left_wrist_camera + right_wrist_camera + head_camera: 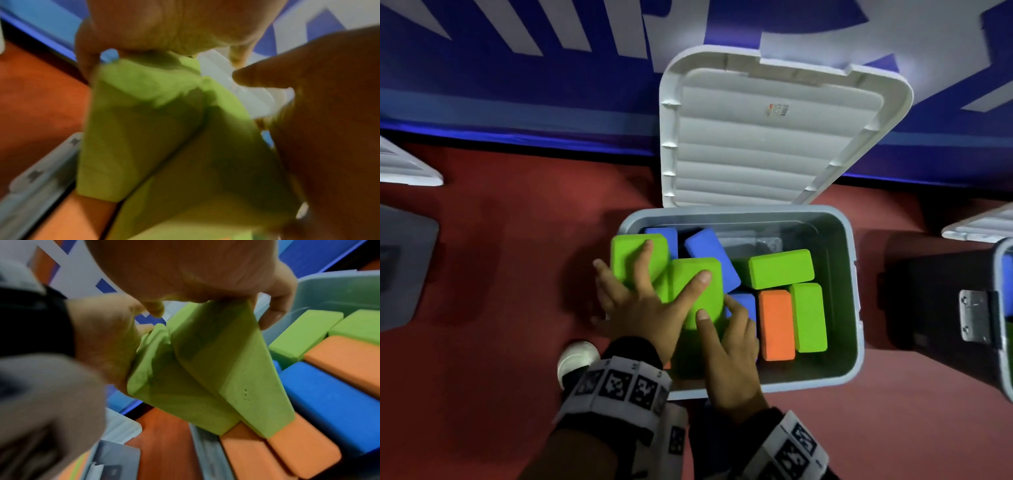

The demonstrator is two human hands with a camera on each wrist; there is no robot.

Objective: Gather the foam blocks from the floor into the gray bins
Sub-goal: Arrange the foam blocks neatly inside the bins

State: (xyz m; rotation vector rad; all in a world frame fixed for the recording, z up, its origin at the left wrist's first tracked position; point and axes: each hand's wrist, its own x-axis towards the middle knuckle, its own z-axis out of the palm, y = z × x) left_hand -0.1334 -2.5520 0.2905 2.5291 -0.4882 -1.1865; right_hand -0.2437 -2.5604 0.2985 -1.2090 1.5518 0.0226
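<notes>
Two green foam blocks (626,260) (688,269) hang side by side over the left part of the open gray bin (858,308). My left hand (640,308) is spread over both of them, with its fingers curled round the left block (133,138) and its thumb on the right one (216,170). My right hand (729,342) grips the right block (226,361) at its near end. The lower ends of the blocks touch orange blocks (298,451) in the bin. Inside the bin also lie blue blocks (710,257), more green blocks (780,269) and an orange one (775,325).
The bin's white lid (767,144) leans open against the blue and white wall. Other gray bins stand at the far left (404,260) and the far right (1003,308). A white shoe (577,359) is on the red floor by the bin's near left corner.
</notes>
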